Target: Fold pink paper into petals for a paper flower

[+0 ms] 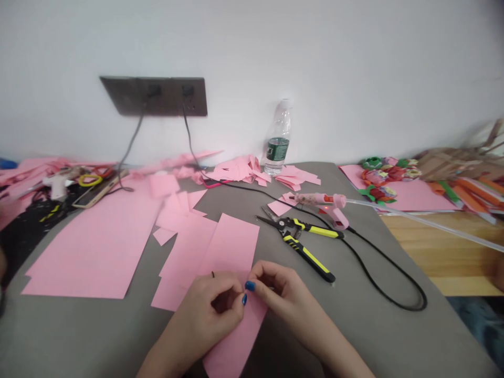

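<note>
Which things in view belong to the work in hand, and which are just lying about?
Likely in use:
- pink paper strip, held in left hand and right hand
- pink glue gun
- black-and-yellow snips

Probably just lying about:
- plastic bottle
- phone

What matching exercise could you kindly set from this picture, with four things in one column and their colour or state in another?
Things:
1. Glue gun
2. Plastic bottle
3. Left hand and right hand
4. Spring-loaded snips

Colour or state:
A. Close together over pink paper
B. Yellow and black, spread open
C. Pink, with a translucent stick at its rear
D. Transparent and green-labelled

Pairs: 1-C, 2-D, 3-A, 4-B
</note>
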Tool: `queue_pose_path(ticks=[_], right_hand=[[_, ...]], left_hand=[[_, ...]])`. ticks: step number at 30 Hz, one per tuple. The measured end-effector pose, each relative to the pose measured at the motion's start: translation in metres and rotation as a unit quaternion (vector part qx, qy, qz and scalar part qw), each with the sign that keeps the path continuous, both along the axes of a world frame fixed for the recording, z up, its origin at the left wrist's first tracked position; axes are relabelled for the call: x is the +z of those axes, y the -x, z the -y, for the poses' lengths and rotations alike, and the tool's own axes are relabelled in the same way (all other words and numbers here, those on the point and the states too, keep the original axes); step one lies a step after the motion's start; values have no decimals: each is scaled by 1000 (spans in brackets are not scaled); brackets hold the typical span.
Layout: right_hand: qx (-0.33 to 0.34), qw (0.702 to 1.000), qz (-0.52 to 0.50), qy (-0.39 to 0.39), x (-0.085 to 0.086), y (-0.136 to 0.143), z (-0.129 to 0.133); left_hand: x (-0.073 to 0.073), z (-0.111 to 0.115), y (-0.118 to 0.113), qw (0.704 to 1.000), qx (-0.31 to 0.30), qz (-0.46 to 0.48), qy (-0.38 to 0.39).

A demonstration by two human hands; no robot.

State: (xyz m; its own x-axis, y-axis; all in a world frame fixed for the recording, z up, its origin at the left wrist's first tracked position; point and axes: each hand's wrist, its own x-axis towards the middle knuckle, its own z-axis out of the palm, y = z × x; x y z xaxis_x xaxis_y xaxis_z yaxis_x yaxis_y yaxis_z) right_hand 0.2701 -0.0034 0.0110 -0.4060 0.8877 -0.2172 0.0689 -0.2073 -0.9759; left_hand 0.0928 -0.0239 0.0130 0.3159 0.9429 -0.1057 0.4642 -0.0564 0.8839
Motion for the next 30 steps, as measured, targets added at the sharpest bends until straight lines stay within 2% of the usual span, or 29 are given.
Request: queue_pose_path(ticks=[5,13,18,21,26,30], right_hand=[[-55,998,1,-18,6,-4,-3],[-98,994,42,-27,13,-18,-12],[-94,995,21,-26,8,-14,-11],[-67,998,2,-23,5,-11,-9],[-35,999,8,-36,5,-15,-6],[-78,996,-5,-50,4,-28,-8]], left_hand=[[2,2,5,999,-18,12,31],[3,11,21,997,-21,30,64],[-3,13,31,996,-8,53,69],[-5,12,35,995,0,68,80],[-3,10,40,994,-22,66,81],[-2,9,51,994,-39,62,82]])
